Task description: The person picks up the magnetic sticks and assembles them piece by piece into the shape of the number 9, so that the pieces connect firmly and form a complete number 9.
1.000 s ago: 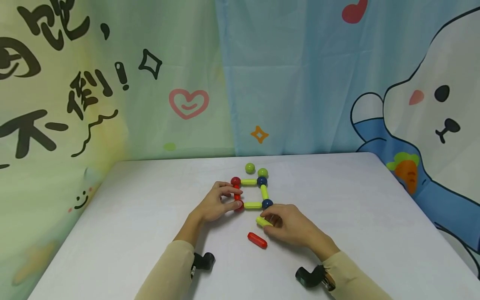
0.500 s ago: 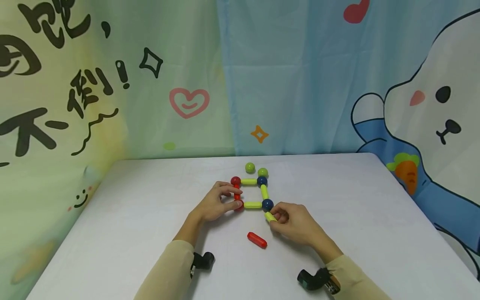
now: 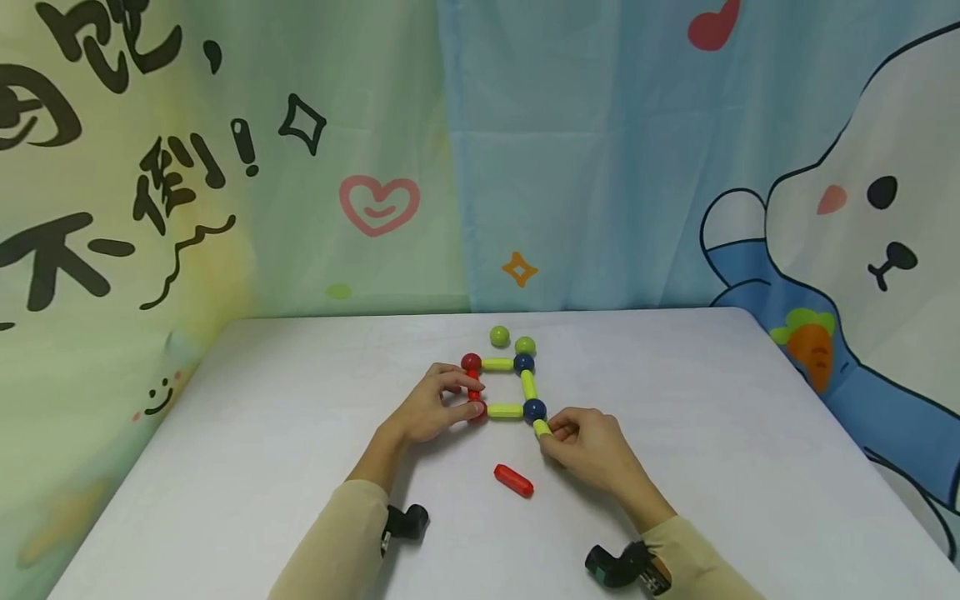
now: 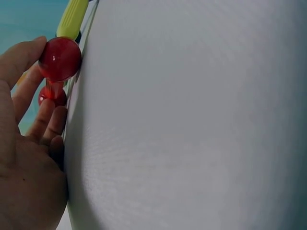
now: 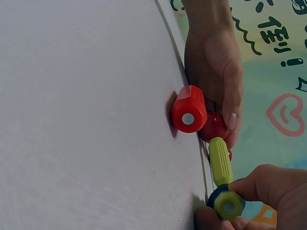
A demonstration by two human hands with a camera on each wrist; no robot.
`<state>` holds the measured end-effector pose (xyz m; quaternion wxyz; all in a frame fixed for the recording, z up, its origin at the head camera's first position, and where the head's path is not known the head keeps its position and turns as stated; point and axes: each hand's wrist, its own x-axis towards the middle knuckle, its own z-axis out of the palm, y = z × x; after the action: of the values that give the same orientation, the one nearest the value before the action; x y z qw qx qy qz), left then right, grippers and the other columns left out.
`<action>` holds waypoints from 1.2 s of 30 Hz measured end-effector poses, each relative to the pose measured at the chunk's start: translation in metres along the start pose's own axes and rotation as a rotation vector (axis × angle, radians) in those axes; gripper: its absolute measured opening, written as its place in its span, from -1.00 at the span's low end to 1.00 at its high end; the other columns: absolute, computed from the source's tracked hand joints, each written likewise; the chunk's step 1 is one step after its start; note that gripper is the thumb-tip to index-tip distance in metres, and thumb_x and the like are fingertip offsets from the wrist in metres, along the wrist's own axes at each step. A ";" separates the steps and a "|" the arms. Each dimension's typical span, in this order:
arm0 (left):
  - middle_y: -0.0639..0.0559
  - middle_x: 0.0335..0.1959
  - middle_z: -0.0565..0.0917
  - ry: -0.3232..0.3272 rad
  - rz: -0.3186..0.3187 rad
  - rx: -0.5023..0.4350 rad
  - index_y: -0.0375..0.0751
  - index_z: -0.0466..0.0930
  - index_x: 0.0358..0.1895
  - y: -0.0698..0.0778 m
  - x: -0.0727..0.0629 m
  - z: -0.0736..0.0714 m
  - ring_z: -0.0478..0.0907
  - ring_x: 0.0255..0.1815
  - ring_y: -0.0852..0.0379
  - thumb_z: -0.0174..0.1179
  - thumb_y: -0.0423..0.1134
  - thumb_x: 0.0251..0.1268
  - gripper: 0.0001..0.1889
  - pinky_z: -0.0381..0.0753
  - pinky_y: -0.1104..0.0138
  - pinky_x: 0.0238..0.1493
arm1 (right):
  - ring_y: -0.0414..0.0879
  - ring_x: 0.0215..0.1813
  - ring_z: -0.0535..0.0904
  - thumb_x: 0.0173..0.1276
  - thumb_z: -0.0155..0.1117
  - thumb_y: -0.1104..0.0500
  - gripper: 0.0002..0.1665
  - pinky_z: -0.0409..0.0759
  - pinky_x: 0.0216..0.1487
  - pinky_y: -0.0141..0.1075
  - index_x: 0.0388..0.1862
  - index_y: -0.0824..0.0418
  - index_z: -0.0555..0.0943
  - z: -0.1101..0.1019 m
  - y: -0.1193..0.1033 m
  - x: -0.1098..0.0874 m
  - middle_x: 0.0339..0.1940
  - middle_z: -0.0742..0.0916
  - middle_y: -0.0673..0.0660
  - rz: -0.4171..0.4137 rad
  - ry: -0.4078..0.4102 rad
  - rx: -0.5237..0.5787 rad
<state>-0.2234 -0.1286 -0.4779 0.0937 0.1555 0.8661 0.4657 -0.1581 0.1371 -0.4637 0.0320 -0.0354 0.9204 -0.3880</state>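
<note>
A four-sided frame of magnetic rods and balls lies on the table. Its left side is a red rod [image 3: 473, 392] between two red balls; yellow-green rods and two blue balls form the rest. My left hand [image 3: 429, 407] holds that left side, thumb against the near red ball [image 4: 60, 59] and fingers along the red rod. At the near right corner, my right hand [image 3: 588, 446] pinches a yellow-green rod [image 3: 542, 428] between thumb and fingers, its far end at the blue ball [image 3: 535, 410]. In the right wrist view that rod's metal-tipped end [image 5: 229, 206] faces the camera.
A loose red rod [image 3: 514, 481] lies between the forearms, nearer than the frame. Behind the frame sit two green balls [image 3: 499, 336], the right one close against the far blue ball [image 3: 524, 362]. A printed curtain [image 3: 592, 158] hangs behind the white table [image 3: 300, 367].
My right hand has carried the yellow-green rod up and right to the near blue ball, turning it to point toward that ball. The left hand has stayed in place.
</note>
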 end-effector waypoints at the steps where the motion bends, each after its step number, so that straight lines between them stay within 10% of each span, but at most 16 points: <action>1: -0.06 0.37 0.38 0.000 -0.006 0.001 0.06 0.73 0.08 0.000 0.000 0.000 0.45 0.29 -0.05 0.37 -0.05 0.31 -0.70 0.42 -0.08 0.35 | -0.19 -0.42 0.58 0.25 0.40 0.15 -0.76 0.58 -0.37 -0.35 -0.17 0.26 0.73 0.000 0.000 0.000 -0.45 0.69 -0.01 0.004 0.005 -0.003; 19: -0.02 0.38 0.37 0.016 -0.031 0.001 0.12 0.75 0.01 -0.003 -0.002 0.001 0.45 0.29 -0.02 0.40 -0.05 0.31 -0.76 0.41 -0.06 0.37 | -0.19 -0.51 0.62 0.34 0.45 0.05 -0.74 0.58 -0.39 -0.34 -0.19 0.24 0.73 0.002 -0.005 0.004 -0.51 0.70 -0.02 0.035 -0.055 0.015; 36: -0.03 0.35 0.41 0.020 0.022 0.018 0.10 0.78 -0.04 -0.004 0.000 -0.001 0.48 0.25 -0.02 0.38 -0.05 0.32 -0.80 0.43 -0.06 0.34 | -0.13 -0.35 0.57 0.47 0.33 -0.01 -0.72 0.55 -0.33 -0.27 -0.11 0.18 0.70 -0.023 0.009 0.048 -0.35 0.71 0.02 -0.164 -0.015 -0.058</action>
<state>-0.2246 -0.1312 -0.4806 0.0786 0.1612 0.8694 0.4605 -0.2084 0.1553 -0.4553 0.0057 -0.1146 0.9250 -0.3622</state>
